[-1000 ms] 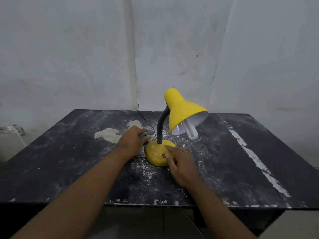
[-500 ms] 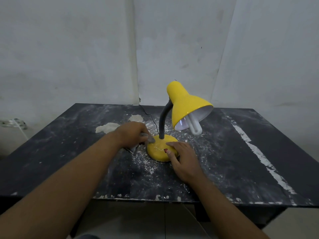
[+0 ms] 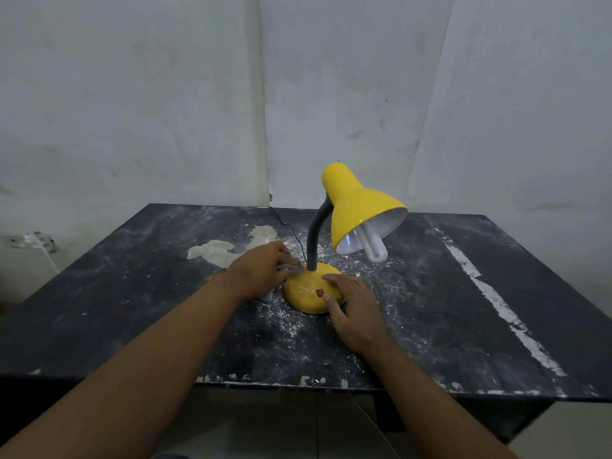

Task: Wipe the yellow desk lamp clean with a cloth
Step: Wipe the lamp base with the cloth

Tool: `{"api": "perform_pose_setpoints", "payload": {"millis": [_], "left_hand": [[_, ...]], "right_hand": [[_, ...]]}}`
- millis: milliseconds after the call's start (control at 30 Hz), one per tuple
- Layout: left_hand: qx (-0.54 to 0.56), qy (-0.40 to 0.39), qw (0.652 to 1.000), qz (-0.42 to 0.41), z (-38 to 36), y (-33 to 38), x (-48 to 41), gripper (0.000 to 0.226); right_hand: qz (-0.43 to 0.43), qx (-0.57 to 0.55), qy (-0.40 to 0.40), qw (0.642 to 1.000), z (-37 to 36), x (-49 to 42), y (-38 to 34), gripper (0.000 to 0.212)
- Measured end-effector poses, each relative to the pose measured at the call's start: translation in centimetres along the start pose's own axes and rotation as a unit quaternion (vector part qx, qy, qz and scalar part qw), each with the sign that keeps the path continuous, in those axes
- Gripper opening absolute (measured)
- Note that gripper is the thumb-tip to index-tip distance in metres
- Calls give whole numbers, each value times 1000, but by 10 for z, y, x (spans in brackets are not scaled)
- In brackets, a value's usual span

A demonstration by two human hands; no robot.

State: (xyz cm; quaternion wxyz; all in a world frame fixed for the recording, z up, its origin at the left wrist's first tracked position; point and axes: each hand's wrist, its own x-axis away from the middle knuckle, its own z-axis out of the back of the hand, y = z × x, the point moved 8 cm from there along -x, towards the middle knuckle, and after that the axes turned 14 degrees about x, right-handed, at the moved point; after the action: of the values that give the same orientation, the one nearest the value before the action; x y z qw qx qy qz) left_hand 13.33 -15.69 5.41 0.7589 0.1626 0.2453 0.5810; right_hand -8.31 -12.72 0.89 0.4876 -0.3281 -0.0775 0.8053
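**Cloth hand sat left of the lamp base**

The yellow desk lamp (image 3: 331, 260) stood mid-table (image 3: 132, 309), neck rising upright. The left hand (image 3: 261, 273), seemingly closed on a grey cloth (image 3: 291, 267), touched the base's left edge; the right hand (image 3: 354, 309) lay flat, fingers spread, bracing its right side.

no readable text, labels, brands or numbers anywhere, lamp (image 3: 351, 220) and table (image 3: 496, 293) unmarked

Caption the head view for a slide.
Left hand presses a grey cloth at the yellow lamp's base; right hand steadies it.
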Motion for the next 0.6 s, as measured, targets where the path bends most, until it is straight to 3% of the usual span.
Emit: {"api": "perform_pose_setpoints", "payload": {"millis": [133, 300, 467, 600], "left_hand": [[62, -23, 996, 65, 8, -12, 6, 15], [29, 19, 999, 17, 15, 4, 2, 28], [31, -59, 997, 25, -8, 9, 3, 23], [48, -11, 999, 9, -1, 15, -3, 30]], "right_hand": [[-6, 0, -5, 1000, 0, 1, 0, 45], [-11, -6, -11, 1000, 0, 0, 0, 46], [-11, -5, -13, 1000, 0, 1, 1, 45], [-14, -8, -16, 1000, 0, 1, 1, 50]]}}
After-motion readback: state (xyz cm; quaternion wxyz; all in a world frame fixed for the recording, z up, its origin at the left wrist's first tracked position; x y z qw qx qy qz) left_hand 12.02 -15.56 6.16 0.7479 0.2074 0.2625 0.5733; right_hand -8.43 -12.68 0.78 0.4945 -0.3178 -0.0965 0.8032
